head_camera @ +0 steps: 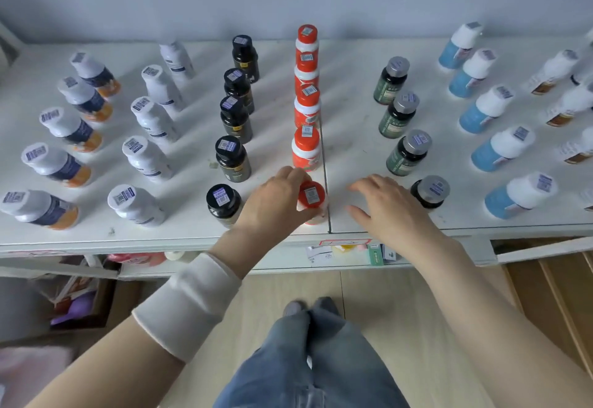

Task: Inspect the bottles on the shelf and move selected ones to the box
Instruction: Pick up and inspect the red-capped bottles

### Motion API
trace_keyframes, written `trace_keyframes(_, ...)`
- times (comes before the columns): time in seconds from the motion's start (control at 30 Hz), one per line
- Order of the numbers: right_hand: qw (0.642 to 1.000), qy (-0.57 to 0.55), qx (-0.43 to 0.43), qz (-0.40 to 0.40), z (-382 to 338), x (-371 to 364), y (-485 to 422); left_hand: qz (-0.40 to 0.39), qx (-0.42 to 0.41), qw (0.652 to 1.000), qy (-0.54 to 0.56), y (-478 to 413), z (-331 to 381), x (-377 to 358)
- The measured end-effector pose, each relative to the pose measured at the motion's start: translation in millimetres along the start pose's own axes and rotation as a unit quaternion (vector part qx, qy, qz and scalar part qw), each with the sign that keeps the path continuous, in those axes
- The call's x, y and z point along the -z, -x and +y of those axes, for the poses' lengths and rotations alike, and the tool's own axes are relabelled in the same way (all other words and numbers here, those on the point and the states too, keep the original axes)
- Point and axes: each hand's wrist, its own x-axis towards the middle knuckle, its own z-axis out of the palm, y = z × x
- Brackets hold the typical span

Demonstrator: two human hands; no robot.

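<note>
head view: left hand [276,202] grips red-capped bottle [310,196] beside black-capped bottle [223,204].

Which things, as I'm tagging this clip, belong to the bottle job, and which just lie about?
Job: red-capped white plastic bottle, gripped by the left hand; open right hand; the other bottle rows on the white shelf.
Lying about: purple object below; small cartons under the shelf.

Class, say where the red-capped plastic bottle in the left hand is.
In the head view, the red-capped plastic bottle is centre-front on the white shelf, nearest of its row, between a black-capped bottle and the right hand.
</note>
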Motion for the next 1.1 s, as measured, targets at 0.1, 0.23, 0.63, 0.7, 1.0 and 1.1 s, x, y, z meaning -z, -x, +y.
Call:
trace_keyframes(0.1, 0.96, -0.273, -0.052, 0.038, -2, -3, 2, 0.033, 0.025, 0.975, 0.216, 12, -3, 7)
trace_keyframes(0.23, 0.792, -0.598, -0.103, -0.068, -13, -1, 10, -0.001, 0.05, 0.881, 0.471, 29, 1, 10)
trace_keyframes(0.63, 0.679, -0.733, -0.049, -0.017, -9, -6, 16, -0.007, 0.014, 0.845, 0.534, 24, 2, 14)
trace_keyframes(0.7, 0.668, -0.74, -0.058, -0.052, -8, -3, 18, -0.024, -0.01, 0.84, 0.542, 27, -3, 14)
trace_keyframes(1.0, 0.687, -0.726, 0.008, -0.021, -12, -6, 23, 0.035, 0.032, 0.81, 0.585, 25, 5, 13)
trace_keyframes(1.1, 0.646, -0.762, -0.025, -0.037, -10, -6, 22, 0.025, -0.013, 0.792, 0.609, 28, -2, 13)
